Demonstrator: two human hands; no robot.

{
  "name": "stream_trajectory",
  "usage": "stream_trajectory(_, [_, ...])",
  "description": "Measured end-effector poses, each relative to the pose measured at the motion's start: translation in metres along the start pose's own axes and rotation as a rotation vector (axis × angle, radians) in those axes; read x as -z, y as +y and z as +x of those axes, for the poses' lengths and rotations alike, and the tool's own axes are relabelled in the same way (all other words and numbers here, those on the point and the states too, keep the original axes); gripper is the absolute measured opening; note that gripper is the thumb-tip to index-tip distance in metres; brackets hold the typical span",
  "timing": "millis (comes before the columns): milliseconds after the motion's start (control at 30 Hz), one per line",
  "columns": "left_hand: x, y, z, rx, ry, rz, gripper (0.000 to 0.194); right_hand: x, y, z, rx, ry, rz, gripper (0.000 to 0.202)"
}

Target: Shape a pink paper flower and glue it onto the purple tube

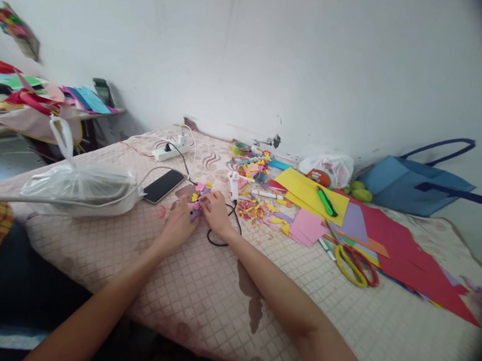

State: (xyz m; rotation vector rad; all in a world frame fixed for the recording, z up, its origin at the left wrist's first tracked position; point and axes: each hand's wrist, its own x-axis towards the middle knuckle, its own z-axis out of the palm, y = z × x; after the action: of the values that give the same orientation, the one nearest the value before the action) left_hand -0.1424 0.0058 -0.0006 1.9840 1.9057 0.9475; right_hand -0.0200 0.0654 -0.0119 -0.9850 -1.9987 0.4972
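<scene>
Near the middle of the table, my left hand (179,218) and my right hand (217,212) meet around a small purple, pink and yellow craft piece (196,214). The fingers of both are bent onto it, left hand on its near left side, right hand on its right. What it depicts is too small to make out, and fingers cover part of it. Just right of my hands lies a white hot glue gun (234,186), its black cord looping beside my right wrist. A black phone (165,186) lies to the left of my left hand.
Colourful scraps (253,209), a green cutter (327,202), scissors (356,265) and red sheets (409,253) spread rightward. At left are a plastic bag (79,183) and a cable. A power strip (171,151) sits behind; a blue bag (414,184) leans by the wall.
</scene>
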Motion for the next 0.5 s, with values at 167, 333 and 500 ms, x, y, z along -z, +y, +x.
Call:
stream_trajectory(167, [-0.0016,-0.0048,0.0008,-0.027,-0.007,0.044,0.047,-0.0041,0.0078,0.0084,-0.021,-0.034,0.009,0.010])
stream_trajectory(333, [-0.0020,-0.0072,0.0009,-0.069,0.013,0.045,0.042,-0.0058,0.0082,0.0093,-0.005,-0.034,-0.003,0.009])
stream_trajectory(500, [-0.0013,-0.0069,-0.0002,-0.056,0.029,0.001,0.047,-0.0063,0.0084,0.0103,-0.005,-0.057,0.005,0.009])
